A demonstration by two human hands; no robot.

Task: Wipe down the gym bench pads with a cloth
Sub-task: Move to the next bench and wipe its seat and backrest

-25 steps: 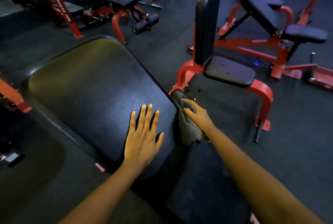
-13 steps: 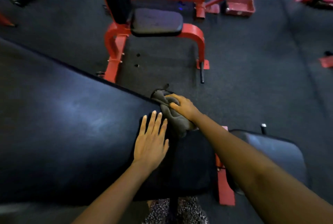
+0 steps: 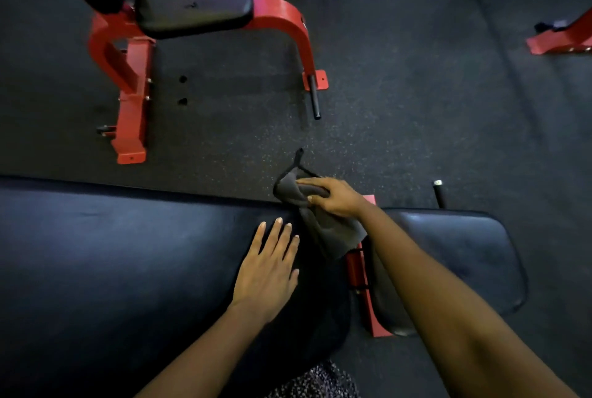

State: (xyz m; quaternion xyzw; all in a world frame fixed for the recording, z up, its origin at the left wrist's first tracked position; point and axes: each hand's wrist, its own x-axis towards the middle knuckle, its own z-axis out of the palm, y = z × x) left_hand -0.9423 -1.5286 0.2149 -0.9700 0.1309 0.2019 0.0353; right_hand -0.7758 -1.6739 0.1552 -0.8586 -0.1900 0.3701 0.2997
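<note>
A long black bench pad (image 3: pixel 128 256) fills the lower left of the head view. My left hand (image 3: pixel 267 264) lies flat on it near its right end, fingers straight. My right hand (image 3: pixel 333 197) grips a grey cloth (image 3: pixel 323 224) at the pad's far right corner; the cloth hangs down over the pad's end toward the gap. A smaller black seat pad (image 3: pixel 464 250) lies to the right, partly under my right forearm.
A red bench frame (image 3: pixel 360 272) shows in the gap between the two pads. Another red bench with a black seat (image 3: pixel 192 0) stands on the dark rubber floor (image 3: pixel 416 109) beyond. Red equipment feet (image 3: pixel 563 40) sit at the far right.
My view has tilted downward, bringing the seat pad into sight. My right hand with the cloth stays at the pad's far corner; my left hand remains flat on the pad.
</note>
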